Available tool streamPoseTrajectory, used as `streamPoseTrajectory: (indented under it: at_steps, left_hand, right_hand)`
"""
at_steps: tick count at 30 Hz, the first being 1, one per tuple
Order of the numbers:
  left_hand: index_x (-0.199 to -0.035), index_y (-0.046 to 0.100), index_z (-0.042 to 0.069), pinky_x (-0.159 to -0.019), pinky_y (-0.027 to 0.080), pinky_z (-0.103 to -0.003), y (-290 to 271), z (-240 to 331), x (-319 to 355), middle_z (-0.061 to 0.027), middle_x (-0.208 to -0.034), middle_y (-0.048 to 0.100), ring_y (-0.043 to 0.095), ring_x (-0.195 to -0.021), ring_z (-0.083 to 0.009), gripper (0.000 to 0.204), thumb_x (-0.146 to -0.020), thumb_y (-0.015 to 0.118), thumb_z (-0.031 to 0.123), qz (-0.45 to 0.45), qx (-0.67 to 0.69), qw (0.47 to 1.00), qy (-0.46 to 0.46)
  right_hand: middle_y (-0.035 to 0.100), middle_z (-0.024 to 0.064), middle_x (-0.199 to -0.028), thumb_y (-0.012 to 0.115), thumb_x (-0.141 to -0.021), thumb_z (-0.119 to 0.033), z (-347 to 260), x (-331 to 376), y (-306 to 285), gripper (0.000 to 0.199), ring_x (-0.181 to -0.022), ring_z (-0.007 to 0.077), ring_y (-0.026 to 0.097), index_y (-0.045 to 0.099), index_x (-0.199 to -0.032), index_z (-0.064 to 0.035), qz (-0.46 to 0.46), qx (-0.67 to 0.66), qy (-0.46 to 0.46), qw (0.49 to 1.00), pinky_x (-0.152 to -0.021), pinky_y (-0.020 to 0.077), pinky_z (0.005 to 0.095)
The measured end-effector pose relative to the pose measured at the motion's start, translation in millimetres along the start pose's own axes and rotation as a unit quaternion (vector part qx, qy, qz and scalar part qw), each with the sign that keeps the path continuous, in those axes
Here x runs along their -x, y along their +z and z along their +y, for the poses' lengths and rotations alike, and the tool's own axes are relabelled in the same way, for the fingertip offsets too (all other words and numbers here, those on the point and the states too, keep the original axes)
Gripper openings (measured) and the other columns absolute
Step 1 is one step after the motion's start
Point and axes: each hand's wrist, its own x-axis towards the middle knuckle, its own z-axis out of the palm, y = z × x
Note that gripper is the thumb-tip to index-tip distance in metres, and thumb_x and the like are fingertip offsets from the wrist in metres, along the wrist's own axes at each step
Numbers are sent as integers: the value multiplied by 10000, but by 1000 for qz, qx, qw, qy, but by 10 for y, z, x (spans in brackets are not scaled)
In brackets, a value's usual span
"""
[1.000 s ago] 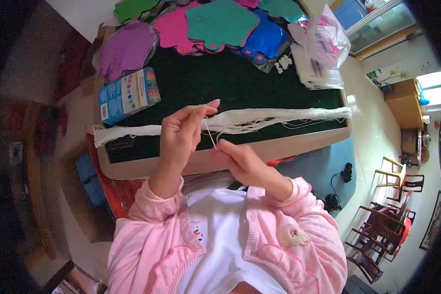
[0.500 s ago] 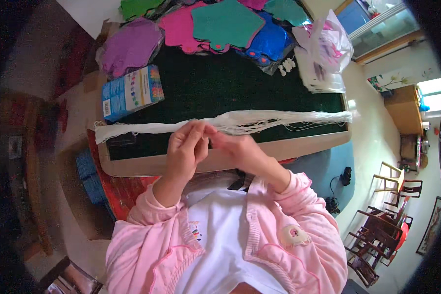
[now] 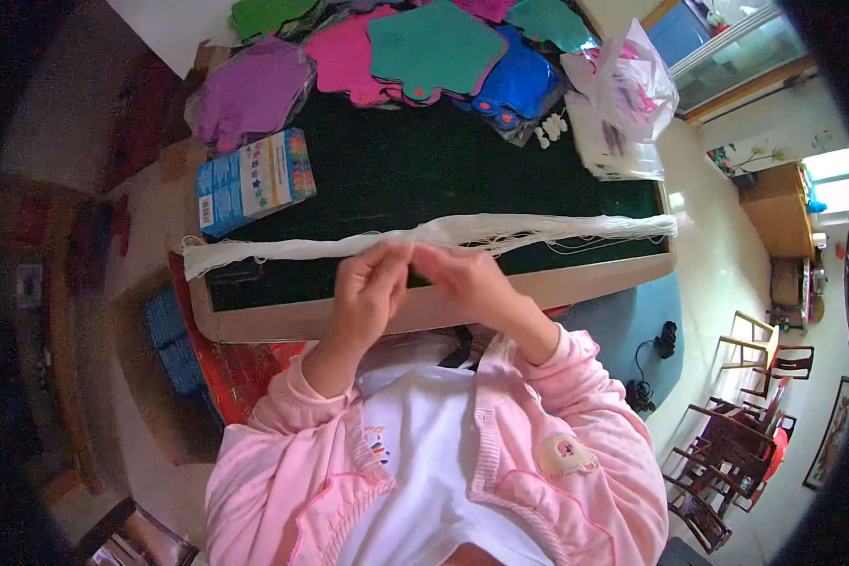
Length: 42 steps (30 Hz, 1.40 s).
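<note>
A long bundle of white string (image 3: 297,249) stretches across the near part of a dark green work surface (image 3: 387,170), with loose strands showing right of centre. My left hand (image 3: 373,286) and my right hand (image 3: 472,286) meet just on the near side of the bundle's middle. Fingertips of both are pinched closely together. Whatever they hold between them is too small or too hidden to make out. Both hands cover a little of the bundle, and I cannot tell whether they touch it.
A blue and white box (image 3: 255,179) stands at the left. Behind lie felt-like shapes in purple (image 3: 255,90), pink (image 3: 344,61), teal (image 3: 434,47) and blue (image 3: 519,80). White plastic bags (image 3: 623,104) sit far right, beside small white pieces (image 3: 550,129). A cardboard rim (image 3: 585,280) edges the near side.
My left hand has shifted slightly right and down. My right hand has turned a little, and the fingertips of both are now closer together. The string bundle stays put.
</note>
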Motion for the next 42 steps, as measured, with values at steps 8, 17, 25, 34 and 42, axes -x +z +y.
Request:
streamPoseTrajectory:
  at_steps: [8, 17, 25, 34, 42]
  left_hand:
    - [-890, 644, 25, -410, 282, -184, 82, -72, 47, 42, -524, 457, 390, -448, -18, 316, -948, 443, 261, -42, -116, 992, -3]
    - [-800, 569, 16, -431, 303, -198, 220, -313, -266, -8, -673, 557, 396, -467, -35, 271, -949, 434, 198, 31, -121, 988, 91]
    - [-742, 543, 36, -443, 276, -218, 475, -199, -135, 28, -531, 387, 359, -484, -40, 322, -950, 427, 252, -88, -137, 986, -38]
    - [-669, 495, 41, -445, 411, -285, 243, 906, 204, -86, -609, 557, 524, -496, -145, 375, -962, 362, 234, -421, 154, 874, 188]
    - [-837, 512, -25, -336, 262, -173, 458, 622, 166, -209, -911, 641, 343, -351, -54, 329, -968, 346, 227, -132, 233, 963, -26]
  right_hand:
    - [546, 135, -700, 561, -766, 1, 30, -43, -243, 120, -615, 310, 558, 542, -882, -23, 39, 69, -42, 996, -532, 429, 372]
    - [512, 133, -663, 570, -787, -46, 125, 100, -265, 44, -592, 313, 533, 534, -796, -22, 12, 83, -69, 994, -498, 408, 362]
    - [496, 150, -683, 511, -879, -161, 474, 71, -359, 180, -639, 324, 489, 506, -790, -5, 31, 18, 0, 999, -575, 395, 367]
    - [540, 156, -642, 449, -935, -283, 606, 20, -213, 363, -564, 246, 485, 558, -768, 21, 9, -47, 132, 990, -543, 382, 369]
    - [502, 134, -1202, 382, -957, -265, 140, -86, -323, 392, -1145, 200, 461, 436, -1246, -6, -21, -356, 67, 932, -980, 340, 327]
